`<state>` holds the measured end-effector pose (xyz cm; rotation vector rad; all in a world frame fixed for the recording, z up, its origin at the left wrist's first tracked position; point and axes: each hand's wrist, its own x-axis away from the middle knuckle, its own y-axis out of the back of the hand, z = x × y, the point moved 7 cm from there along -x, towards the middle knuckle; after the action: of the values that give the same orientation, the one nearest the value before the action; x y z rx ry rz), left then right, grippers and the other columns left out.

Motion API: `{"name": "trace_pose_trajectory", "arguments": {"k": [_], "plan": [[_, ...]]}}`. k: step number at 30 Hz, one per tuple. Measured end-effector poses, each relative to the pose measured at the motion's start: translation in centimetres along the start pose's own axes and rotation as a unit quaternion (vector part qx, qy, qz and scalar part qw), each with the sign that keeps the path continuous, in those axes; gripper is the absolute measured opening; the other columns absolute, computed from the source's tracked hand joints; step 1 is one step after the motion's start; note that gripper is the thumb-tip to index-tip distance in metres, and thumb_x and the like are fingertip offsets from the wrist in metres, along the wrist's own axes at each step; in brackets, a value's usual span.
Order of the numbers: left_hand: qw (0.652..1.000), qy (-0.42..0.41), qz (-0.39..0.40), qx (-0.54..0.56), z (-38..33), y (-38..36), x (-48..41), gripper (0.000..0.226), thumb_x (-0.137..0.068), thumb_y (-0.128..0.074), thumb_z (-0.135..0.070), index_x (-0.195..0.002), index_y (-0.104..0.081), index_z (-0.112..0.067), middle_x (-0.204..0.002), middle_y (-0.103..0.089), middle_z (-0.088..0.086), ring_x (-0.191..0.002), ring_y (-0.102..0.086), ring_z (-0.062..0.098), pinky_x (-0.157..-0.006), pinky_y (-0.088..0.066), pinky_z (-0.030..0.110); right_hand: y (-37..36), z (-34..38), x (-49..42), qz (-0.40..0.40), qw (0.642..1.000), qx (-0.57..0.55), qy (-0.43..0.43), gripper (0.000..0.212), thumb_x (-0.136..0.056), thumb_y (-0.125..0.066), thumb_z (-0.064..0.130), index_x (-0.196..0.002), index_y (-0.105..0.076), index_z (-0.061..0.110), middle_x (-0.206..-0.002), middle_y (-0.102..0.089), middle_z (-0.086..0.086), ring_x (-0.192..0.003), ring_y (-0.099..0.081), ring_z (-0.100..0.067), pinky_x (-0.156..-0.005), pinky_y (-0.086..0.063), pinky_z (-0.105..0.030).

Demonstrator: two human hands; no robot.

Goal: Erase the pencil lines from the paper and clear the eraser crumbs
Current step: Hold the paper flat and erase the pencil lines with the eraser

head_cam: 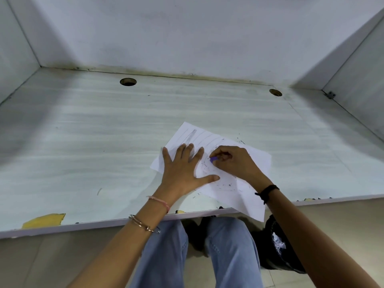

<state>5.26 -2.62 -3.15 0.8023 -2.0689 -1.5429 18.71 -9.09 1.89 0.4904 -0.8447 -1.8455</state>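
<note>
One paper: on the surface, corner past its edge.
Left hand: fingers spread flat, pressing the paper.
Right hand: fingers pinch the purple eraser on it.

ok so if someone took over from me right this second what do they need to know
Left hand: flat, fingers spread, pressing down the white paper sheet.
Right hand: pinches the small purple eraser, which is against the middle of the sheet.
The sheet lies askew on the pale wood-grain desk, with its near corner hanging over the front edge.
Done: erasing is under way, judging by the dark eraser crumbs strewn over the sheet and the desk beside it.
Left: the pencil lines at the sheet's far end are unerased, and none of the crumbs has been cleared.
</note>
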Motion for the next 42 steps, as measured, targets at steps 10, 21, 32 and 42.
{"name": "trace_pose_trajectory", "arguments": {"k": [10, 21, 32, 42], "plan": [[1.0, -0.006, -0.024, -0.014, 0.0, -0.4, -0.3, 0.114, -0.069, -0.014, -0.093, -0.156, 0.0, -0.021, -0.164, 0.008, -0.003, -0.149, 0.013, 0.013, -0.111, 0.013, 0.067, -1.1, 3.1, -1.0, 0.04, 0.998, 0.005, 0.037, 0.014, -0.068, -0.068, -0.001, -0.075, -0.073, 0.011, -0.07, -0.07, 0.0, -0.058, -0.06, -0.003, -0.06, -0.049, -0.017], [0.999, -0.013, -0.038, -0.008, -0.2, -0.3, -0.2, 0.113, -0.07, -0.014, -0.092, -0.156, -0.003, -0.019, -0.164, 0.005, -0.003, -0.15, 0.011, 0.013, -0.11, 0.014, 0.067, -2.0, 4.2, -1.3, 0.127, 0.986, 0.091, 0.059, 0.009, -0.068, -0.072, 0.005, -0.074, -0.074, 0.011, -0.06, -0.068, 0.004, -0.057, -0.061, -0.008, -0.059, -0.049, -0.026], [0.999, -0.015, -0.043, -0.017, 0.0, -0.4, -0.3, 0.117, -0.065, -0.002, -0.094, -0.156, -0.001, -0.02, -0.164, 0.006, -0.003, -0.15, 0.011, 0.014, -0.109, 0.013, 0.068, -2.7, 4.3, -1.7, 0.155, 0.981, 0.104, 0.049, 0.008, -0.068, -0.072, 0.007, -0.073, -0.074, 0.013, -0.072, -0.072, -0.007, -0.074, -0.067, -0.026, -0.07, -0.054, -0.036], [0.998, -0.015, -0.055, -0.019, -0.1, -0.3, -0.4, 0.118, -0.064, -0.001, -0.093, -0.156, -0.005, -0.02, -0.164, 0.001, -0.002, -0.15, 0.006, 0.015, -0.109, 0.013, 0.068, -1.0, 3.9, -3.2, 0.074, 0.992, 0.102, 0.032, 0.008, -0.069, -0.072, 0.002, -0.075, -0.074, 0.008, -0.074, -0.072, -0.008, -0.075, -0.069, -0.028, -0.066, -0.054, -0.033]]}}
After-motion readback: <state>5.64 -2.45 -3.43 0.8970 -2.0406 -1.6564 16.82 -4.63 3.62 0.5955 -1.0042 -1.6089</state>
